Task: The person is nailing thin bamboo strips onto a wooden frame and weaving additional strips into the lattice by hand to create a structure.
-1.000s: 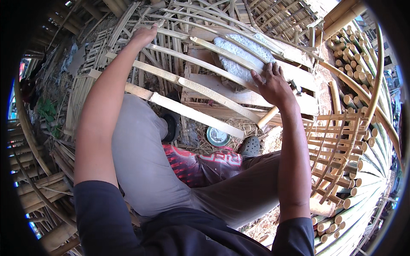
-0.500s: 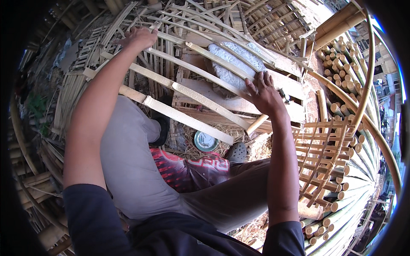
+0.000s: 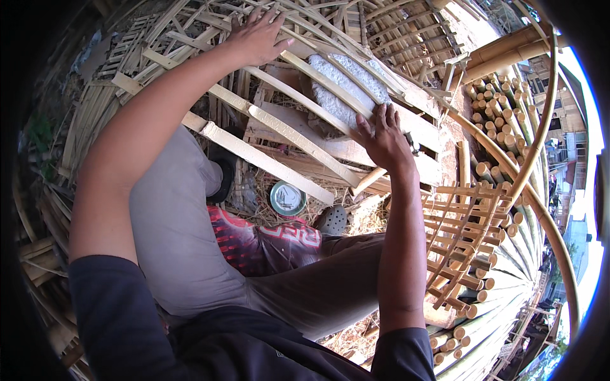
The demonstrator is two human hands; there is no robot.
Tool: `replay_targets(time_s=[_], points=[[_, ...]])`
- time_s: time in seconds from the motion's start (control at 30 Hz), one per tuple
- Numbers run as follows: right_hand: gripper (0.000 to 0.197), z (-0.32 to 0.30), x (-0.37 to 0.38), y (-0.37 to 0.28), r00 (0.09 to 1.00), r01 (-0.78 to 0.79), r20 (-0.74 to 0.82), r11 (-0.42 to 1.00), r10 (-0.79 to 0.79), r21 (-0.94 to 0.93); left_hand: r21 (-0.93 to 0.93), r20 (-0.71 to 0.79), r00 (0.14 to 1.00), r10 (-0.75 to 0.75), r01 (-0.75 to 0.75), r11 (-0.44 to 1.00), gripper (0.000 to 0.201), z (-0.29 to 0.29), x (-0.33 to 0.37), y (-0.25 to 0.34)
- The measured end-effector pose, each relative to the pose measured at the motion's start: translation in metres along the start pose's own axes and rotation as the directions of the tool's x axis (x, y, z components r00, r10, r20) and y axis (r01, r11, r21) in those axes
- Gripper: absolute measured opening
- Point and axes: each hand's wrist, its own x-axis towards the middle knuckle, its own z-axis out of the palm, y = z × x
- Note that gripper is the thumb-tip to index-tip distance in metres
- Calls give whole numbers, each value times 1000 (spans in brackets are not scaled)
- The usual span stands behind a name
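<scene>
Several pale split bamboo strips (image 3: 297,143) run side by side across the work in front of me. My left hand (image 3: 257,39) lies over strips at the far side, fingers spread, holding nothing. At the strips' right ends rests my right hand (image 3: 389,143), its thumb apart and fingers stretched out over the bamboo. Beneath the strips sits a rough whitish block (image 3: 332,105) on wooden boards (image 3: 270,122). Partly hidden by my right hand and wrist is a hammer, its wooden handle (image 3: 368,180) showing on the near side.
A round dish (image 3: 288,197) holding what look like nails stands on the straw-strewn ground near my legs. To the right are a bamboo lattice (image 3: 467,238), stacked bamboo poles (image 3: 502,117) and a curved bamboo pole (image 3: 540,213). More slatted panels (image 3: 410,35) lie at the back.
My left hand has moved right and farther away across the strips, its fingers spreading. My right hand stays at the strips' right ends. The whole view has shifted slightly.
</scene>
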Motion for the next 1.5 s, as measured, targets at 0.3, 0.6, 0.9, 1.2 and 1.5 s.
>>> replay_targets(time_s=[0.3,0.6,0.9,1.2,1.5], points=[[87,1,2,1,998,58,-6,996,-59,-74,-141,45,895,445,-435,889,68,-27,-18,55],[85,-11,-2,1,999,31,32,999,-32,32,-183,101,886,453,-431,883,74,-22,-25,119],[79,-5,-1,9,1000,24,12,998,-25,54,-161,234,862,450,-422,892,76,-17,-29,136],[79,-3,-5,8,995,77,-59,996,-75,41,-178,333,829,450,-413,893,80,-26,-26,136],[78,6,-5,8,986,125,-102,990,-131,-65,-180,350,827,440,-402,898,83,-27,-26,136]])
